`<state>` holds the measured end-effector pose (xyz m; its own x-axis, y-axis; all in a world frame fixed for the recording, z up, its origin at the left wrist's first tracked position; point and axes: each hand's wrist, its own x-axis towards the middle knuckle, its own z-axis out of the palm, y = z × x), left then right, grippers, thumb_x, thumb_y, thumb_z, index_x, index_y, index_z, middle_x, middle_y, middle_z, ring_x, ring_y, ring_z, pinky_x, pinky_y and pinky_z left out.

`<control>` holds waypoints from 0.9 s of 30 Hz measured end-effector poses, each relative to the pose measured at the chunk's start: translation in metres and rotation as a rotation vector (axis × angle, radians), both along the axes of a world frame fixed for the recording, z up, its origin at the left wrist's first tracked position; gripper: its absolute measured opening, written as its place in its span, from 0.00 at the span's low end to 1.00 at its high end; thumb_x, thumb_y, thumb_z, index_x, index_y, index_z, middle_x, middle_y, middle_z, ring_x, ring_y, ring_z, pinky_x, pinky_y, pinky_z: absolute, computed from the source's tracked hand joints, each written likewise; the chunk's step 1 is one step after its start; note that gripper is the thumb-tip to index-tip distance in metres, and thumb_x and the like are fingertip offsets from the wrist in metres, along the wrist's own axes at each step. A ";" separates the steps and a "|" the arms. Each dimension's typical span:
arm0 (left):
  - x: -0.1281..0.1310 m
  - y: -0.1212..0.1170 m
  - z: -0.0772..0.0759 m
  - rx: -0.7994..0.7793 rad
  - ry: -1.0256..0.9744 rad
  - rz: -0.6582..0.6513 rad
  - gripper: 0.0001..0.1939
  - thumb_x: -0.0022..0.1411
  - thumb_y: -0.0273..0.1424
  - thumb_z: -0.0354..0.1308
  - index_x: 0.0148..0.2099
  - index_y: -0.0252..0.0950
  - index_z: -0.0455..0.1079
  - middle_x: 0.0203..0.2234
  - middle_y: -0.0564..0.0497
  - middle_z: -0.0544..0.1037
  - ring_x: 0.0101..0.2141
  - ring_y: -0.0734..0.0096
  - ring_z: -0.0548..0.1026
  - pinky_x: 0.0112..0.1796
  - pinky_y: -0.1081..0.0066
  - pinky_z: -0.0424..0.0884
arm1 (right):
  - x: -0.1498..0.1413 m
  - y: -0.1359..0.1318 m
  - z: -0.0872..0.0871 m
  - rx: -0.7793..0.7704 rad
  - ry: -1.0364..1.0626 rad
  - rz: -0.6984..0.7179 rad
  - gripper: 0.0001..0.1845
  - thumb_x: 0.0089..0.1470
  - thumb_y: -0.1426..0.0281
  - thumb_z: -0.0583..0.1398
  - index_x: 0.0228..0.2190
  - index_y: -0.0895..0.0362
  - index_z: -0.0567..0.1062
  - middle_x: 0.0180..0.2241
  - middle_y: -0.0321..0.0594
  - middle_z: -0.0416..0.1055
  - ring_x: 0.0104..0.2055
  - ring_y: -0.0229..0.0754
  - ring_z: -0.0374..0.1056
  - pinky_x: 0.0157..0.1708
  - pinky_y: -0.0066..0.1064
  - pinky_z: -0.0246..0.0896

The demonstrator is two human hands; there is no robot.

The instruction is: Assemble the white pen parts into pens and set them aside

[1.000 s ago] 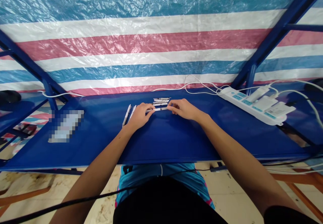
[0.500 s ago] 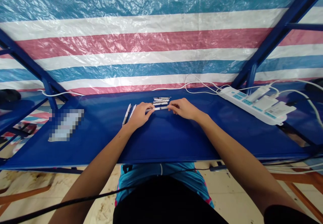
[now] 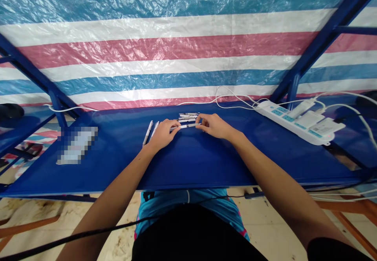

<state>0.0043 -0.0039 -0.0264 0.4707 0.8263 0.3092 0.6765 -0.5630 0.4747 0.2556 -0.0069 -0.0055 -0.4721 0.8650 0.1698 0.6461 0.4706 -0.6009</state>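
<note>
Between my two hands a slim white pen (image 3: 187, 126) lies sideways just above the blue tabletop (image 3: 194, 159). My left hand (image 3: 163, 133) pinches its left end between thumb and fingers. At the other end, the thumb and fingertips of my right hand (image 3: 212, 126) close on the pen's right tip. Behind it lies a small pile of white pens (image 3: 187, 118), several of them side by side. Left of my left hand, a white pen (image 3: 147, 132) rests slanted, with another white pen (image 3: 154, 130) partly hidden by that hand.
A white power strip (image 3: 294, 122) with plugged-in adapters lies at the right, its white cables (image 3: 232, 96) running along the back edge. A blurred pale object (image 3: 77, 146) lies at the left. Behind the table hangs a striped plastic sheet (image 3: 176, 49), framed by blue metal posts (image 3: 312, 49).
My right hand's fingertips have shifted slightly along the pen's right end, and more of the pen's right tip shows. My left hand stays in place with its grip kept.
</note>
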 end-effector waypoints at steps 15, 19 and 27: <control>-0.001 0.001 0.000 0.000 0.000 -0.009 0.12 0.70 0.35 0.53 0.44 0.41 0.79 0.41 0.47 0.85 0.44 0.54 0.79 0.49 0.56 0.74 | 0.002 0.001 -0.001 0.011 -0.015 0.020 0.07 0.60 0.65 0.64 0.38 0.54 0.77 0.24 0.34 0.76 0.25 0.40 0.69 0.32 0.31 0.59; -0.001 0.001 0.000 0.000 -0.001 -0.011 0.12 0.70 0.35 0.54 0.44 0.41 0.79 0.41 0.47 0.85 0.43 0.54 0.79 0.49 0.57 0.74 | 0.001 0.000 -0.001 0.019 -0.030 0.020 0.09 0.63 0.65 0.60 0.33 0.55 0.77 0.23 0.36 0.75 0.26 0.40 0.69 0.32 0.30 0.58; -0.001 0.001 0.000 0.006 0.006 -0.010 0.12 0.70 0.35 0.54 0.44 0.41 0.79 0.41 0.47 0.85 0.43 0.54 0.79 0.49 0.57 0.74 | -0.003 -0.003 0.005 -0.039 -0.049 0.022 0.14 0.66 0.64 0.57 0.30 0.56 0.76 0.23 0.37 0.75 0.26 0.40 0.70 0.33 0.31 0.59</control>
<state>0.0033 -0.0032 -0.0264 0.4805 0.8199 0.3113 0.6736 -0.5723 0.4677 0.2529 -0.0102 -0.0007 -0.4979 0.8599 0.1125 0.6650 0.4618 -0.5869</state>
